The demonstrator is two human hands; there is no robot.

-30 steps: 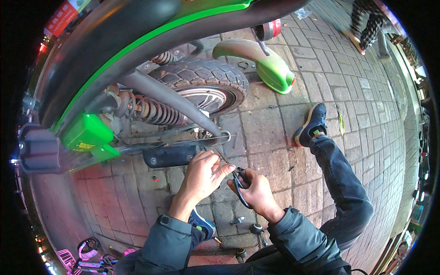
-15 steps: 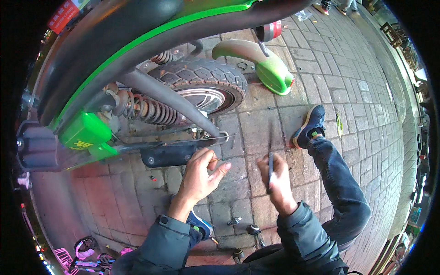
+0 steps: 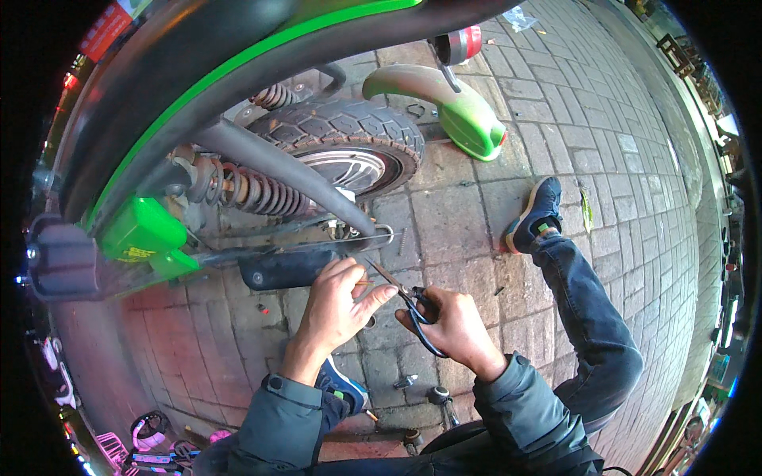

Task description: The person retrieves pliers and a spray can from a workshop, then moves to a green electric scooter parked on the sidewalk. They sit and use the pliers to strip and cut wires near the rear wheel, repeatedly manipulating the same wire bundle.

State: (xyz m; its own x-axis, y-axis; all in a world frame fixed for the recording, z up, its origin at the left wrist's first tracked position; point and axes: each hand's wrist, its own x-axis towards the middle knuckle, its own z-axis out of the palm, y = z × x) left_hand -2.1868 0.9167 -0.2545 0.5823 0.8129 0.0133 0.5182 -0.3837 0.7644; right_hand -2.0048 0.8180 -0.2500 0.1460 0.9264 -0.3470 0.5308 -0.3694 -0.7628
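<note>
My right hand grips a pair of scissors with dark handles, its fingers around the loops. The blades point up and left, close to my left hand. That hand is closed, its fingers curled and its thumb stretched toward the scissors. Whatever it pinches is hidden or too small to name. Just beyond the left hand are a black cover plate and the end of the scooter's frame tube. Behind them the scooter's rear wheel shows its knobbly tyre and silver hub, beside a rusty shock absorber spring.
A green mudguard and a red tail lamp sit behind the wheel. The scooter's black seat overhangs at upper left. Brick paving surrounds my shoes. A tool with a round head and a small metal part lie near my knees.
My right hand has moved left and turned the scissors from upright to slanting toward my left hand. The left hand stays about where it was. The view has shifted slightly.
</note>
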